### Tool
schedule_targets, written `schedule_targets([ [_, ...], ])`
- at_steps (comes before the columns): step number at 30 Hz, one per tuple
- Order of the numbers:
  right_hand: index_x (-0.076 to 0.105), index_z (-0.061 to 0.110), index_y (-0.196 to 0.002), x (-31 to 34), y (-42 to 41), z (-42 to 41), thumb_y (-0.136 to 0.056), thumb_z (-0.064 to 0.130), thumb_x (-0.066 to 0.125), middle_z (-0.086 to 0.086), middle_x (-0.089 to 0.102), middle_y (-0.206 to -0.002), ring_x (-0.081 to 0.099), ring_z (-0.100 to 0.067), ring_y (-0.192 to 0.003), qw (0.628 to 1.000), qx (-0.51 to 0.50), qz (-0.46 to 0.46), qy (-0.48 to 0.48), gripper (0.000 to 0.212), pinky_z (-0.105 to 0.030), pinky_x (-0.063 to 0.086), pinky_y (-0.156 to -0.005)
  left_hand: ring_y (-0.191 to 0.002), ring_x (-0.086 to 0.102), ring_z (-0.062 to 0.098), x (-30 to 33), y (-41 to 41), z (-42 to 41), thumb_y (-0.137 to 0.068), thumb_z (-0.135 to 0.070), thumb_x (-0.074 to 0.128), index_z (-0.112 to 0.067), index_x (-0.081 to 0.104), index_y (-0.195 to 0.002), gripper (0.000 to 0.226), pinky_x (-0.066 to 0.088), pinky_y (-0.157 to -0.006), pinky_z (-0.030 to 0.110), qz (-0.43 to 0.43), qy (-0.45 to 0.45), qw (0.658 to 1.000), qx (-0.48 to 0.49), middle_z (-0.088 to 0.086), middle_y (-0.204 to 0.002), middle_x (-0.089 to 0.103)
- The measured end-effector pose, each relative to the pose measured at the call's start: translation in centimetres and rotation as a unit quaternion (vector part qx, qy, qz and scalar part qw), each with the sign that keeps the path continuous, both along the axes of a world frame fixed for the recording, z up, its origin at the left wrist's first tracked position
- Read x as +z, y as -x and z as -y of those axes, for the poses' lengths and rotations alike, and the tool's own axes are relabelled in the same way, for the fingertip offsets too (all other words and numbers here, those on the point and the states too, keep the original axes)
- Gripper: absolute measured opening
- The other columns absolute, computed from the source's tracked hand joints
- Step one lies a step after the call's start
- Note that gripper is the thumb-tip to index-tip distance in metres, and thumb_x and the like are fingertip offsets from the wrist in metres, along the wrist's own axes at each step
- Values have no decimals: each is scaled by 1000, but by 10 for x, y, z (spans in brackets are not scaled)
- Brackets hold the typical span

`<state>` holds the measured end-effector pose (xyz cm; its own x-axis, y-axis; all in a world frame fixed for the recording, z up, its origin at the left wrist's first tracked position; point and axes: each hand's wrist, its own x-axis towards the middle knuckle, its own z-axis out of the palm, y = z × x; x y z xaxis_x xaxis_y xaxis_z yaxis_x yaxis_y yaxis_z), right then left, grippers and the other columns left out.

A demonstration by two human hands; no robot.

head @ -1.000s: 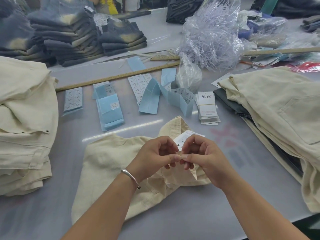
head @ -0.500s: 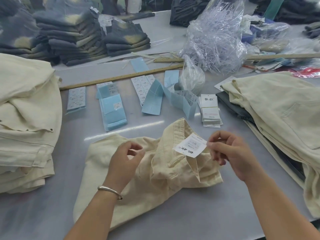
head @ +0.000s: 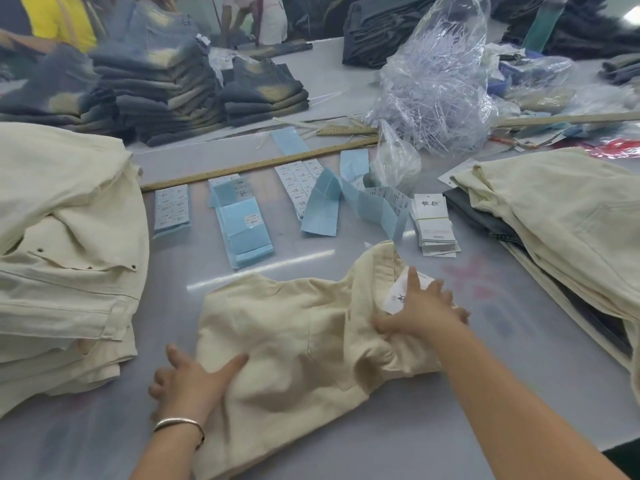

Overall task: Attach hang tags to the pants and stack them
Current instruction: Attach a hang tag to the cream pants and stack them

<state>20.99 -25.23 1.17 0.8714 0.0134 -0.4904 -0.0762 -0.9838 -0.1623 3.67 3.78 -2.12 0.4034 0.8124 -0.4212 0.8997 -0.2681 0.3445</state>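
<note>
A folded pair of cream pants [head: 304,327] lies in front of me on the grey table [head: 433,427]. A white hang tag [head: 396,299] sits at its waistband on the right. My right hand [head: 420,311] lies over the tag and waistband with fingers spread and straight, its thumb pressing into the fabric. My left hand [head: 188,379] rests palm down on the pants' near left edge, thumb on the cloth. A stack of loose hang tags [head: 433,223] lies just beyond the pants.
A tall stack of cream pants [head: 69,254] stands at the left and a loose pile of cream pants [head: 554,230] at the right. Blue sticker sheets [head: 246,230], a wooden ruler [head: 256,166], a plastic bag of fasteners [head: 433,88] and dark jeans stacks [head: 156,84] lie beyond.
My hands left the tag and parted. The left dropped to the pants' left edge; the right came down flat over the tag and waistband.
</note>
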Motion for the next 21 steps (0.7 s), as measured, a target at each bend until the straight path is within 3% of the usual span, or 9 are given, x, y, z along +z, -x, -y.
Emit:
schedule_targets([
  [2, -13, 31, -150, -1, -8, 6, -47, 77, 67, -16, 23, -151, 25, -37, -136, 999, -22, -30, -24, 139, -55, 31, -105, -125, 45, 41, -2, -4, -2, -53, -61, 87, 2, 25, -142, 125, 39, -104, 47, 73, 73, 994, 45, 28, -137, 44],
  [4, -5, 28, -151, 2, -13, 7, -36, 78, 69, -14, 36, -143, 36, -35, -131, 997, -48, -32, -59, 146, -48, 40, -102, -103, 63, 35, 1, -5, 0, -48, -46, 94, 2, 55, -117, 93, 50, -94, 48, 145, 161, 975, 57, 20, -115, 66],
  [6, 18, 16, -146, 5, -13, 7, -30, 74, 72, -9, 51, -127, 52, -29, -116, 991, -86, -31, -96, 140, -40, 48, -91, -87, 71, 33, 3, -3, 3, -49, -25, 94, -3, 67, -104, 66, 56, -83, 47, 209, 274, 936, 70, 15, -95, 74],
  [8, 53, 13, -117, 3, -11, 9, -38, 56, 80, -1, 65, -103, 63, -20, -91, 981, -120, -28, -148, 94, -35, 53, -77, -81, 72, 34, 10, -1, 7, -57, -6, 86, 0, 67, -107, 54, 57, -77, 44, 243, 380, 889, 80, 17, -91, 75],
  [10, 64, 14, -87, 3, -5, 15, -47, 36, 84, 0, 70, -80, 66, -16, -69, 962, -170, -37, -212, 50, -28, 53, -60, -80, 72, 36, 26, 0, 10, -53, 1, 81, 3, 68, -106, 54, 57, -75, 43, 268, 418, 866, 55, 19, -92, 74],
  [12, 67, 8, -78, 7, 3, 24, -55, 24, 85, -3, 70, -67, 66, -18, -58, 926, -210, -82, -304, 34, -26, 49, -51, -75, 73, 34, 49, -3, 10, -45, 4, 79, 2, 74, -92, 48, 58, -64, 39, 307, 419, 854, 8, 22, -89, 74],
  [15, 69, 3, -74, 23, 18, 41, -59, 15, 80, -11, 66, -71, 64, -24, -63, 845, -241, -141, -456, 22, -33, 49, -62, -72, 72, 33, 93, -12, 20, -50, 3, 74, -2, 77, -83, 34, 57, -56, 33, 383, 425, 815, -93, 23, -88, 73],
  [19, 63, -2, -92, 57, 30, 75, -65, 4, 69, -19, 59, -89, 58, -33, -84, 749, -276, -149, -583, 28, -42, 46, -78, -73, 72, 31, 150, -34, 51, -54, -4, 71, -2, 75, -89, 36, 56, -57, 30, 451, 403, 767, -217, 19, -85, 74],
  [21, 60, -3, -96, 81, 34, 102, -69, 4, 62, -19, 58, -87, 58, -35, -83, 716, -276, -136, -627, 27, -41, 47, -76, -70, 72, 29, 172, -50, 76, -53, -4, 70, -4, 76, -87, 35, 56, -55, 30, 457, 400, 751, -257, 17, -82, 74],
])
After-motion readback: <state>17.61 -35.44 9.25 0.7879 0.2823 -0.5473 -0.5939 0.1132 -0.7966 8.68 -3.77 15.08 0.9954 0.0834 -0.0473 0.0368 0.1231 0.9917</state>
